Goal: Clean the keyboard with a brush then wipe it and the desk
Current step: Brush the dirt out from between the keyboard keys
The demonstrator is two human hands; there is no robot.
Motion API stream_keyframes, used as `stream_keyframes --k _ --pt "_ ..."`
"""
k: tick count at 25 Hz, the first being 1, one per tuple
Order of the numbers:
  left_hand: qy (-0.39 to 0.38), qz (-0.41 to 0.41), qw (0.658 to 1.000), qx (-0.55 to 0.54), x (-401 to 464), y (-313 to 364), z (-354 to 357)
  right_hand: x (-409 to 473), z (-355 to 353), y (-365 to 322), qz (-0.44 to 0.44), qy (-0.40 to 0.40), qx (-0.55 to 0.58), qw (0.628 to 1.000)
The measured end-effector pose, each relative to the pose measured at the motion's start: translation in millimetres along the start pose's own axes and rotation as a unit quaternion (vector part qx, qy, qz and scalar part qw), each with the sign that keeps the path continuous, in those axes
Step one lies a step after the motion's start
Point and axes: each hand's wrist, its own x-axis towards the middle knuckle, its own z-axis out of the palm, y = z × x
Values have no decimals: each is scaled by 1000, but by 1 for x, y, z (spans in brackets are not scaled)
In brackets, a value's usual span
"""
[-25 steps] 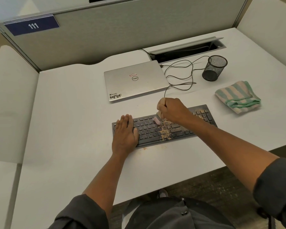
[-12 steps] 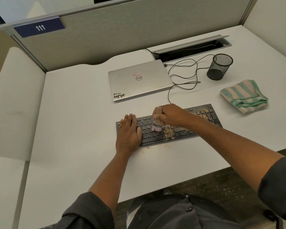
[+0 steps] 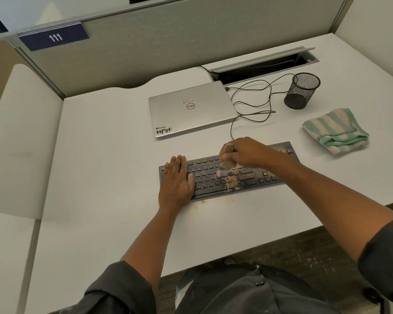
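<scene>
The black rectangular plastic keyboard (image 3: 227, 175) lies flat on the white laminate tabletop (image 3: 104, 168), near its front edge, long axis running from 9 o'clock to 3 o'clock. Tan granular debris (image 3: 233, 183) covers the keys at the centre and toward the 3 o'clock end; a few specks lie on the tabletop just beside the front edge of the keyboard.

The left hand (image 3: 176, 180) rests palm-down on the 9 o'clock end of the keyboard, fingers straight and held together, pointing to 12 o'clock. The right hand (image 3: 247, 152) is curled around the tan handle of a small brush (image 3: 225, 165). The pale pink bristles point down and touch the keys at the keyboard centre; the bristle tip is blurred.

At 12 o'clock from the keyboard lies a closed silver laptop (image 3: 191, 108) with stickers on its lid. A thin black cable (image 3: 254, 103) loops at 3 o'clock of the laptop and runs down toward the keyboard. A black wire-mesh cup (image 3: 302, 90) stands upright at 2 o'clock. A folded green-and-cream striped cloth (image 3: 335, 130) lies at 3 o'clock, apart from the keyboard. A blue plate (image 3: 53, 37) marked 111 is fixed to the partition at 11 o'clock.
</scene>
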Motion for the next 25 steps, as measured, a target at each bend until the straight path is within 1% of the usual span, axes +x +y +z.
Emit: stream_keyframes --k 2,3,6,7,9,12,13,16,18,22,23,25 --pt "0 -1 1000 -1 0 0 0 -4 -10 3 20 14 -46 999" --pt "-1 -1 1000 -2 0 0 -1 -7 -11 3 18 16 -36 999" --pt "-4 0 1000 -1 0 0 0 -12 -1 -2 -9 5 47 999" --pt "-4 -2 1000 -1 0 0 0 -14 4 -3 -10 4 55 998" --pt "-5 -4 1000 -2 0 -1 0 -16 5 -2 11 21 35 999" --pt "-3 -2 1000 -1 0 1 0 -24 -2 0 57 62 -43 996" --pt "-4 -2 1000 -1 0 0 0 -26 0 0 51 72 -37 995" --pt "-2 -3 1000 -2 0 0 0 -32 16 -6 -2 58 70 996" --pt "-3 -2 1000 -3 0 1 0 -36 30 -3 -11 54 76 996" --pt "-5 -4 1000 -3 0 -1 0 -41 29 7 55 136 -12 989" --pt "-7 -5 1000 -2 0 -1 0 -42 27 7 59 158 -13 986" --pt "-10 -4 1000 -2 1 0 0 -41 27 0 38 188 25 981"
